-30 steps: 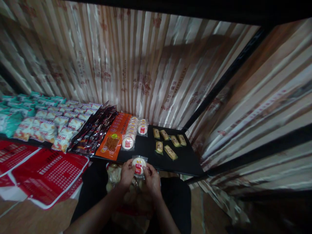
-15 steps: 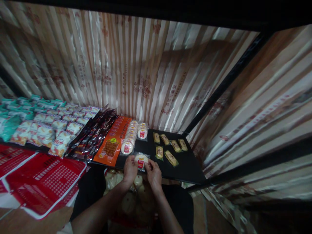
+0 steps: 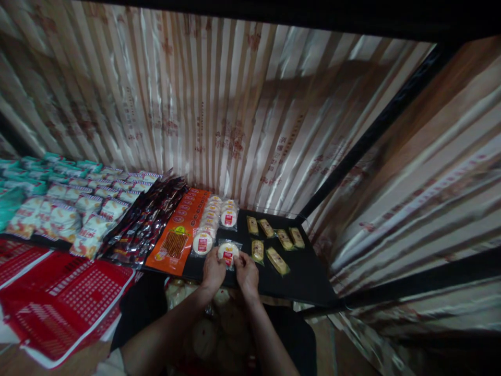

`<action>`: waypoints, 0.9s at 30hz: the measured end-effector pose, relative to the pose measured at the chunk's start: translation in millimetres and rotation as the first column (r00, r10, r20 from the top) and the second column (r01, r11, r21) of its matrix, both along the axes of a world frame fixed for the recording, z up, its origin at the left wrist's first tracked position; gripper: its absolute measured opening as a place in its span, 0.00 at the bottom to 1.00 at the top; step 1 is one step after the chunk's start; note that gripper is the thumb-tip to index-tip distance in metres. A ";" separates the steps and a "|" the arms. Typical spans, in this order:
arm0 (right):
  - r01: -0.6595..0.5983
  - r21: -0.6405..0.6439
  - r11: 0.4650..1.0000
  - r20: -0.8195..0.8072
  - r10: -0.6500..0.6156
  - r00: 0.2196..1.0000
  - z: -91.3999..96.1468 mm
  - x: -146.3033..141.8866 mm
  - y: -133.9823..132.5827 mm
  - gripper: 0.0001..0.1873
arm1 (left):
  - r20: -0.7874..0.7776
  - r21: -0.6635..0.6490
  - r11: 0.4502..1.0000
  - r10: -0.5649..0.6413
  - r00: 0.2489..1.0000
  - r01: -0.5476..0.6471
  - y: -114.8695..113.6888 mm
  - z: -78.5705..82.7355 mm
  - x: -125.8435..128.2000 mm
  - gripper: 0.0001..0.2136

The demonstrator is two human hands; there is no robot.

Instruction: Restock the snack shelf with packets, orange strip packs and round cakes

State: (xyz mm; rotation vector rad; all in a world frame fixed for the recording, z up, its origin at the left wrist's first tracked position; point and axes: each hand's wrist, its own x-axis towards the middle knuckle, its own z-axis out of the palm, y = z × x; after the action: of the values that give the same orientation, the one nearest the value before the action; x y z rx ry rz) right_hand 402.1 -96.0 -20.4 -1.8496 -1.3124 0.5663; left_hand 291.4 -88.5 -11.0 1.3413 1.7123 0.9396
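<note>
A round white snack cake in a clear wrapper with a red label (image 3: 228, 252) lies on the black shelf (image 3: 305, 277), near its front edge. My left hand (image 3: 213, 270) pinches the packet's left side and my right hand (image 3: 247, 271) pinches its right side. Just behind it run two rows of the same round packets (image 3: 210, 222). To the right lie several small yellow-brown bar packets (image 3: 274, 240). Below my hands, a bag with more round cakes (image 3: 211, 324) rests in my lap.
An orange snack packet (image 3: 178, 237), dark red packets (image 3: 151, 216), white-and-orange bags (image 3: 74, 216) and teal packets (image 3: 43, 167) fill the shelf to the left. Red plastic baskets (image 3: 66, 303) lie at the lower left. A striped sheet backs the shelf.
Both hands have carried the round packet forward from above my lap onto the shelf, setting it down behind the front edge, in line with the rows.
</note>
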 end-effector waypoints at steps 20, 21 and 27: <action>-0.003 0.015 1.000 0.271 -0.001 0.963 -8.3 3.6 57.5 0.18 | -0.138 0.092 0.995 -0.025 0.990 0.038 35.5 -12.2 33.3 0.27; -0.009 0.015 1.000 0.269 0.005 0.963 -9.1 4.1 59.6 0.18 | -0.144 0.098 0.994 -0.030 0.989 0.045 36.4 -12.6 33.9 0.27; -0.008 0.018 1.000 0.274 0.002 0.962 -11.9 7.2 72.1 0.19 | -0.134 0.132 0.989 -0.043 0.990 0.061 36.6 -20.1 38.2 0.28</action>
State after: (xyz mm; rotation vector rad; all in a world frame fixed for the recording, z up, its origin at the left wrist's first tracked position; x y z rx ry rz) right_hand 409.2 -23.9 -32.3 -1.9610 -1.4954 0.3055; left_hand 329.6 -51.9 -31.1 1.5602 1.7273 0.9717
